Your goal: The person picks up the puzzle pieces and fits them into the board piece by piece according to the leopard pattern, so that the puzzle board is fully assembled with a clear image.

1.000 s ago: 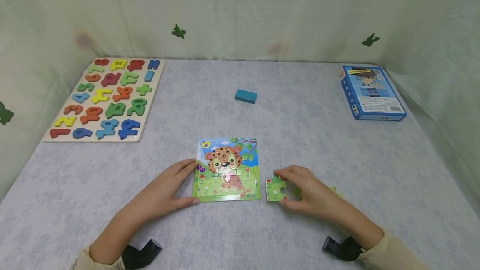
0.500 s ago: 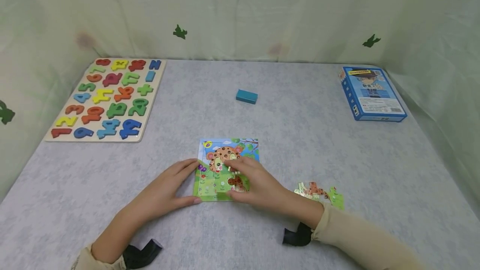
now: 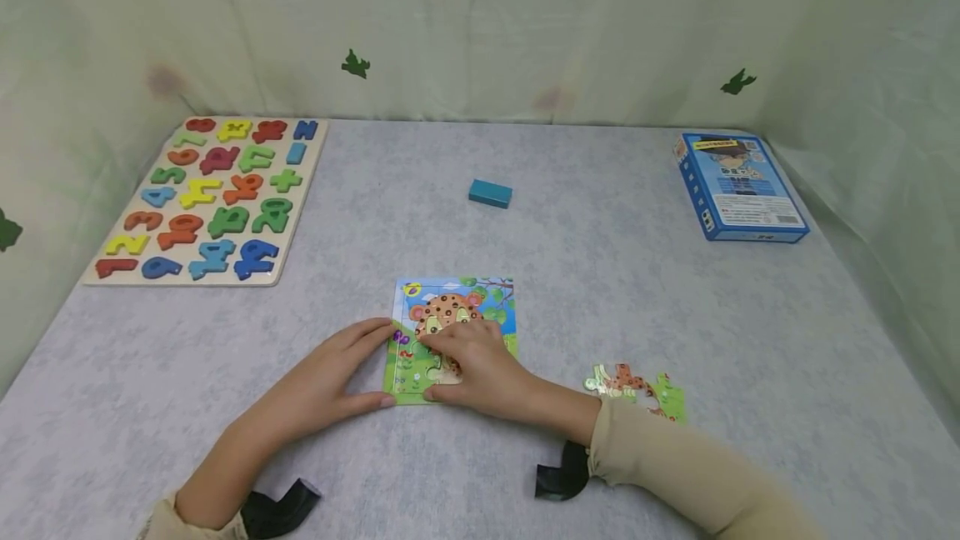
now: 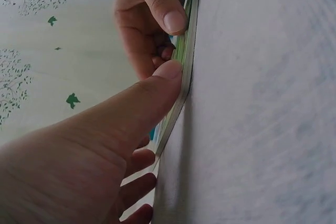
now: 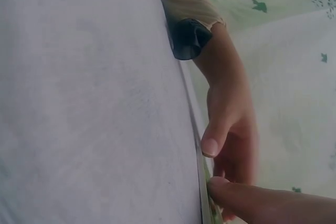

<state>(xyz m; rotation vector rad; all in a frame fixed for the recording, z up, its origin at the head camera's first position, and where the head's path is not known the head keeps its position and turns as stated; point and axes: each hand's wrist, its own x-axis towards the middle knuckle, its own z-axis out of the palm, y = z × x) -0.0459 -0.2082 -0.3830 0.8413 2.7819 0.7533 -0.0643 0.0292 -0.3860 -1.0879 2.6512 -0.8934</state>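
Note:
A square jigsaw board (image 3: 491, 298) with a cartoon leopard picture lies on the table in front of me. My left hand (image 3: 330, 377) grips its lower left corner, thumb at the near edge and fingers along the left side. Above the board's lower half, my right hand (image 3: 480, 361) pinches a green jigsaw piece (image 3: 412, 367) with flowers on it, thumb at the near side and fingers at the far side. That piece is at the lower left of the picture. In the left wrist view the left thumb (image 4: 168, 72) presses the board's edge, close to the right thumb (image 4: 174, 22).
Several loose jigsaw pieces (image 3: 670, 398) lie right of the board, partly behind the right sleeve. A number board (image 3: 288, 261) stands at the back left, a small blue block (image 3: 491, 193) at the back middle, and a blue box (image 3: 742, 186) at the back right.
My right hand has carried the green jigsaw piece from right of the board leftward to its lower left area. The left hand has stayed at the board's corner.

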